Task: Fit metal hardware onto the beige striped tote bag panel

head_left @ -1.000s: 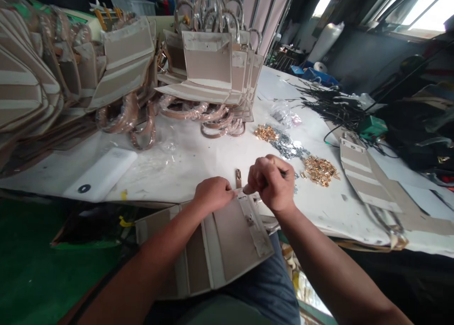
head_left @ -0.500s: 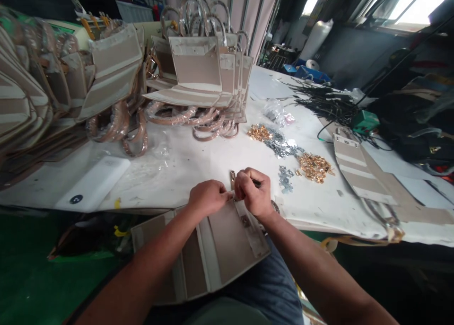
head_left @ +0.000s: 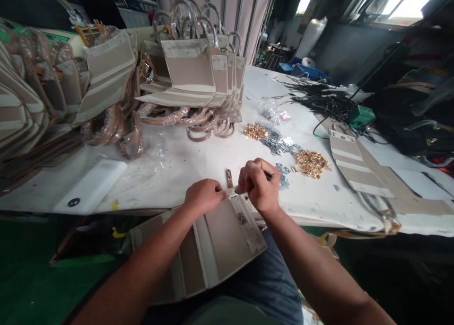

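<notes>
A beige bag panel (head_left: 227, 249) with pale strips lies across my lap, its upper edge against the table's front edge. My left hand (head_left: 205, 196) is closed at that upper edge, thumb and fingers pinching the panel's corner. My right hand (head_left: 259, 185) is wrapped round a dark-handled hand tool (head_left: 268, 175). The tool's pale lower end points down-left to the panel edge beside my left fingertips; its exact kind is hidden by the fist. Just beyond the hands, a small strap with a metal fitting (head_left: 229, 175) sticks out over the table. Another metal fitting (head_left: 241, 217) sits on the panel's pale strip.
The white table (head_left: 177, 173) bears piles of gold metal pieces (head_left: 312, 163) and grey metal plates (head_left: 280, 143). Stacked beige bags (head_left: 191, 69) with wrapped handles stand at the back left. A white device (head_left: 95, 185) lies left; another bag panel (head_left: 358, 162) lies right.
My right hand has lifted slightly and moved right, away from my left hand, so the tool's lower end now shows. My left hand stays on the panel edge. The view has shifted slightly.
</notes>
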{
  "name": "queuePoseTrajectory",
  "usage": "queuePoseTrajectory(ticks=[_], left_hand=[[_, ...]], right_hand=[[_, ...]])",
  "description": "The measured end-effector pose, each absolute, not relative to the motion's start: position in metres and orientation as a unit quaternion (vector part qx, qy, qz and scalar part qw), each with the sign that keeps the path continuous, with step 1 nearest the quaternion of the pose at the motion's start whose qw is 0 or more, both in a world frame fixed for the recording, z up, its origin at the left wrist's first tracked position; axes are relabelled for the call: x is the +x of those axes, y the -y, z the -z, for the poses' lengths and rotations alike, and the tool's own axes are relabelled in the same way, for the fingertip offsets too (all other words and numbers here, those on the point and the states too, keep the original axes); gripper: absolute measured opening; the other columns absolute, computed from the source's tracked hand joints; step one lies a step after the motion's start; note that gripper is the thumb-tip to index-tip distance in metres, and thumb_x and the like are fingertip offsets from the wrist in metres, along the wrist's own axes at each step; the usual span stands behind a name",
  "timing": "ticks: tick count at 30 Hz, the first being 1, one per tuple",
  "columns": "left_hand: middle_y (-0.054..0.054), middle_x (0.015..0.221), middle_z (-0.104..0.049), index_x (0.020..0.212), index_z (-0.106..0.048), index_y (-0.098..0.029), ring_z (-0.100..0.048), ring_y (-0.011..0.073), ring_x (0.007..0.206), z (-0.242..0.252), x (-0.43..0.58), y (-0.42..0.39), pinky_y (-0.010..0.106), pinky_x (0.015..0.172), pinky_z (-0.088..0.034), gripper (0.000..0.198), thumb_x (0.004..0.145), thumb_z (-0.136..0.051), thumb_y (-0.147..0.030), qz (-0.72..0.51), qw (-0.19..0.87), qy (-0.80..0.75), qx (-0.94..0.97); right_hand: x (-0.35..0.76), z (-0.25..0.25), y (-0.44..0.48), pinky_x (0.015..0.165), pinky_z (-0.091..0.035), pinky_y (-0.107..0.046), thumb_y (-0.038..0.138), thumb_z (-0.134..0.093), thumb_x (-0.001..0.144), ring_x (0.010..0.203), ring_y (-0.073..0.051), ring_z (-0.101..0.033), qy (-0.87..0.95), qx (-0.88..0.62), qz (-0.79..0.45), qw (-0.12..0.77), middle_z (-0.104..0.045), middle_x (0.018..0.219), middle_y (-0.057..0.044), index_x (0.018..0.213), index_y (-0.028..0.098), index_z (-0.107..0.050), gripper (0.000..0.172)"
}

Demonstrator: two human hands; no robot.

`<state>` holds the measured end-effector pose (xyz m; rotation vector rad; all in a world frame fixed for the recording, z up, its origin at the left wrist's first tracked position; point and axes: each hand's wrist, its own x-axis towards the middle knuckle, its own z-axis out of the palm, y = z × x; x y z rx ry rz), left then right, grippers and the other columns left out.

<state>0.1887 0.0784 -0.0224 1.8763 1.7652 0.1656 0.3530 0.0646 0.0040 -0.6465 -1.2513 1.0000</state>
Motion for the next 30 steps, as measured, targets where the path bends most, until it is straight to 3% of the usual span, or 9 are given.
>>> queuePoseTrajectory(ticks=[6, 14, 16, 18, 20, 23, 26, 30], left_hand=[[0.0, 0.085, -0.08, 0.082, -0.08, -0.032, -0.072, 0.0233, 0.083, 0.02, 0.191, -0.076, 0.032, 0.064, -0.036, 0.033, 0.088, -0.066, -0.061, -0.06, 0.284, -0.664, 0.689], [0.0, 0.088, -0.081, 0.083, -0.081, -0.031, -0.074, 0.0251, 0.087, 0.021, 0.19, -0.076, 0.033, 0.067, -0.043, 0.031, 0.089, -0.07, -0.06, -0.087, 0.265, -0.658, 0.699], [0.002, 0.095, -0.082, 0.091, -0.081, -0.03, -0.075, 0.0262, 0.093, 0.019, 0.19, -0.066, 0.034, 0.075, -0.049, 0.029, 0.093, -0.068, -0.056, -0.103, 0.249, -0.656, 0.705], [0.006, 0.114, -0.081, 0.11, -0.079, -0.027, -0.073, 0.0279, 0.11, 0.021, 0.191, -0.044, 0.037, 0.093, -0.053, 0.027, 0.1, -0.063, -0.046, -0.152, 0.199, -0.647, 0.72], [0.013, 0.134, -0.074, 0.127, -0.073, -0.022, -0.067, 0.0297, 0.126, 0.03, 0.194, -0.011, 0.042, 0.11, -0.049, 0.033, 0.103, -0.059, -0.039, -0.245, 0.111, -0.604, 0.75], [0.017, 0.149, -0.065, 0.144, -0.063, -0.018, -0.059, 0.0343, 0.138, 0.053, 0.2, 0.043, 0.052, 0.124, -0.04, 0.056, 0.1, -0.068, -0.052, -0.33, 0.018, -0.48, 0.813], [0.017, 0.163, -0.055, 0.158, -0.053, -0.019, -0.047, 0.0394, 0.152, 0.074, 0.208, 0.077, 0.059, 0.134, -0.023, 0.089, 0.087, -0.08, -0.065, -0.28, 0.01, -0.429, 0.859], [0.011, 0.175, -0.041, 0.164, -0.047, -0.024, -0.035, 0.0384, 0.162, 0.081, 0.208, 0.083, 0.062, 0.137, -0.016, 0.085, 0.091, -0.076, -0.056, -0.222, 0.012, -0.451, 0.864]], right_hand=[[0.345, -0.001, -0.058, 0.052, -0.036, -0.03, 0.047, -0.069, 0.104, 0.052, -0.015, -0.043, 0.592, -0.337, -0.436, 0.588, -0.048, 0.056, 0.003, 0.062, 0.024, -0.048, 0.052], [0.351, 0.007, -0.061, 0.052, -0.035, -0.03, 0.041, -0.067, 0.101, 0.053, -0.016, -0.043, 0.583, -0.35, -0.42, 0.601, -0.048, 0.057, 0.003, 0.063, 0.025, -0.048, 0.046], [0.351, 0.011, -0.064, 0.052, -0.035, -0.029, 0.04, -0.066, 0.1, 0.053, -0.015, -0.043, 0.585, -0.361, -0.425, 0.589, -0.049, 0.057, 0.003, 0.062, 0.025, -0.049, 0.044], [0.35, 0.013, -0.066, 0.053, -0.035, -0.029, 0.041, -0.066, 0.1, 0.054, -0.015, -0.044, 0.59, -0.359, -0.427, 0.584, -0.05, 0.057, 0.003, 0.062, 0.024, -0.05, 0.044], [0.35, 0.013, -0.067, 0.052, -0.035, -0.028, 0.042, -0.067, 0.099, 0.053, -0.015, -0.044, 0.588, -0.357, -0.429, 0.586, -0.05, 0.057, 0.003, 0.063, 0.024, -0.05, 0.044], [0.35, 0.014, -0.068, 0.051, -0.034, -0.028, 0.044, -0.068, 0.099, 0.051, -0.014, -0.042, 0.581, -0.361, -0.435, 0.585, -0.05, 0.055, 0.004, 0.064, 0.024, -0.05, 0.044], [0.349, 0.015, -0.07, 0.051, -0.034, -0.028, 0.046, -0.068, 0.099, 0.049, -0.014, -0.042, 0.573, -0.369, -0.44, 0.585, -0.05, 0.054, 0.005, 0.064, 0.024, -0.051, 0.044], [0.346, 0.011, -0.065, 0.049, -0.034, -0.027, 0.048, -0.067, 0.099, 0.048, -0.014, -0.043, 0.574, -0.371, -0.442, 0.581, -0.051, 0.054, 0.004, 0.064, 0.024, -0.05, 0.046]])
